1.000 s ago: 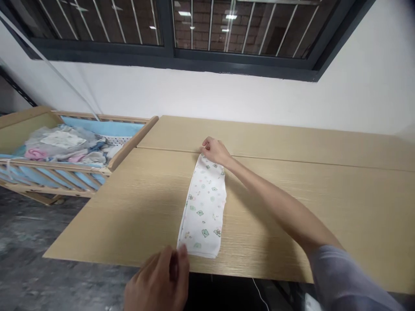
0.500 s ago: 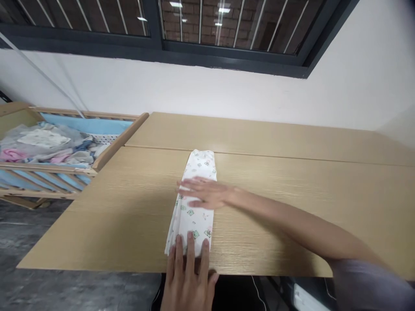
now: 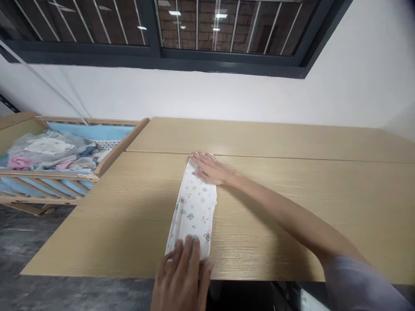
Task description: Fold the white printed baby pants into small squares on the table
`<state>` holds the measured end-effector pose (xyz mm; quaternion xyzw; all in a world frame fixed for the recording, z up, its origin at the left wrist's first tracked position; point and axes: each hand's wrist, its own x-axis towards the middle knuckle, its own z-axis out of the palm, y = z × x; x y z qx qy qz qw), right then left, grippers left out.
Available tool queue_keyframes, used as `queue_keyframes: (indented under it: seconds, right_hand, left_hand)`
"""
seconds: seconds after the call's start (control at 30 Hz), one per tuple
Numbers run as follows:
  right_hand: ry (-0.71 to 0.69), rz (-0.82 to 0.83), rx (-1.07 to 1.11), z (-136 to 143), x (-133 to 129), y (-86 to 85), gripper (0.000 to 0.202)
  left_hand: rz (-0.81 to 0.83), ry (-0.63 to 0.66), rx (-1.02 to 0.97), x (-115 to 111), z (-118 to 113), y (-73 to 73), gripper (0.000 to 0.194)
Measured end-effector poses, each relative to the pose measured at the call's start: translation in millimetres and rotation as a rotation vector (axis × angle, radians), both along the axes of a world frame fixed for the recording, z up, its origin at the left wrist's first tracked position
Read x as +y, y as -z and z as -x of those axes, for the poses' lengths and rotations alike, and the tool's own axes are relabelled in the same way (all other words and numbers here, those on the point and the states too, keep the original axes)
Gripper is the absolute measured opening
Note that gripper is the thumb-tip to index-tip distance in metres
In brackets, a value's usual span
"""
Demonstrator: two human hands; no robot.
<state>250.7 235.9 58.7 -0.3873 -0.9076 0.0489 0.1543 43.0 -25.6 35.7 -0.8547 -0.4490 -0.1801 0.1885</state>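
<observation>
A white cloth (image 3: 194,207) with small green and pink prints lies folded into a long narrow strip on the wooden table (image 3: 275,198). My right hand (image 3: 209,168) rests palm down on the far end of the strip, fingers stretched out and pointing left. At the near end, by the table's front edge, my left hand (image 3: 183,272) lies on the cloth with its fingers extended and holds nothing. Layered edges of the cloth show along its left side.
To the left stands a wooden crib (image 3: 121,147) with blue lining, holding a pile of clothes and cloths (image 3: 52,147). Behind the table are a white wall (image 3: 227,97) and a dark-framed window (image 3: 233,65) with bars.
My right hand has moved away from me along the cloth, from its middle to its far end. My left hand has shifted slightly left, its fingers closer together.
</observation>
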Motion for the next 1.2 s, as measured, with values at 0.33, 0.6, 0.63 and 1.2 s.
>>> queue_keyframes:
  seconds: [0.33, 0.6, 0.63, 1.2]
  right_hand:
    - [-0.250, 0.003, 0.097, 3, -221, -9.2, 0.043]
    - [-0.118, -0.347, 0.207, -4, -265, 21.8, 0.021]
    - [-0.114, -0.320, 0.212, -6, -266, 18.8, 0.021]
    - [0.313, 0.126, 0.528, -12, -11, -29.6, 0.011]
  left_hand:
    - [0.409, 0.253, -0.266, 29, 52, -20.8, 0.026]
    - [0.599, 0.414, -0.325, 16, 33, -30.5, 0.038]
    - [0.585, 0.415, -0.344, 15, 31, -34.0, 0.037]
    - [0.457, -0.065, -0.226, 242, -23, -95.6, 0.032]
